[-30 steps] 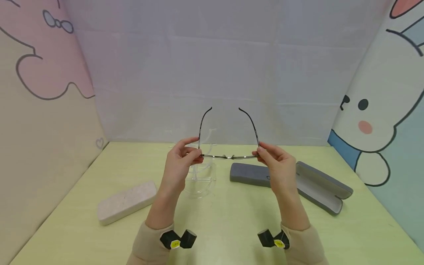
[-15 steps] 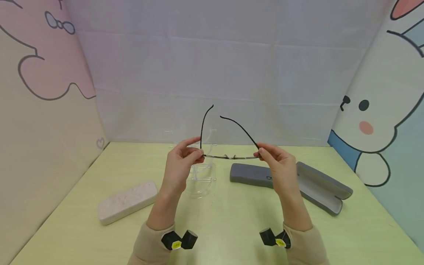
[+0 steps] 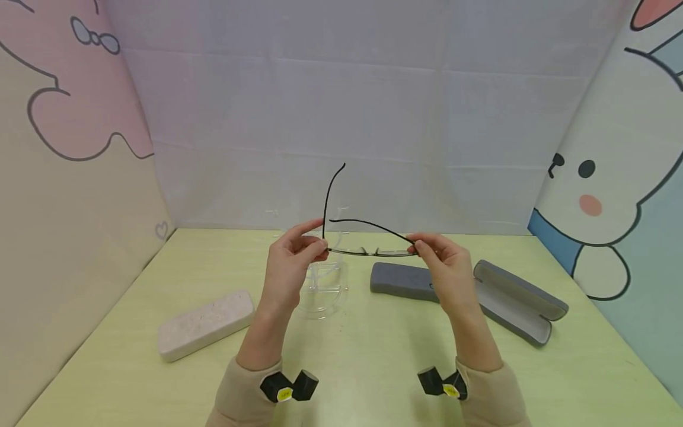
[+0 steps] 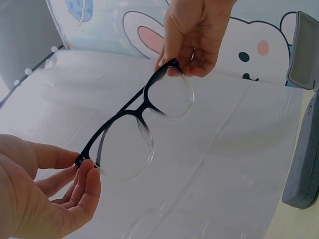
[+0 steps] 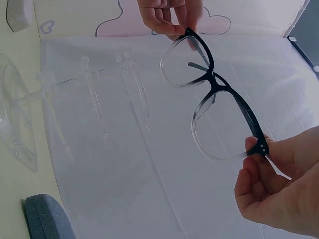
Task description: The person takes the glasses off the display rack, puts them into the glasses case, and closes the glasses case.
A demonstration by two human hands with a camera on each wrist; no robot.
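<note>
A pair of eyeglasses (image 4: 144, 105) is held up above the table between both hands; its frame is black on top and fades to clear at the bottom. My left hand (image 3: 290, 261) pinches the left hinge corner, and the left temple arm points straight away from me. At the opposite hinge corner, my right hand (image 3: 445, 267) pinches the frame between thumb and fingers. The right temple arm (image 3: 368, 222) is folded partway in, its tip near the left temple arm. In the right wrist view the lenses (image 5: 219, 127) face the camera at a slant.
Behind my left hand stands a clear acrylic display stand (image 3: 320, 305). A whitish glasses case (image 3: 205, 326) lies at the left. On the right are a closed grey glasses case (image 3: 400, 281) and an open grey case (image 3: 514, 308), partly behind my right hand.
The right temple arm has swung inward to the left, from pointing away to lying nearly along the frame. Both hands have stayed almost in place, and the left temple arm is still unfolded.
</note>
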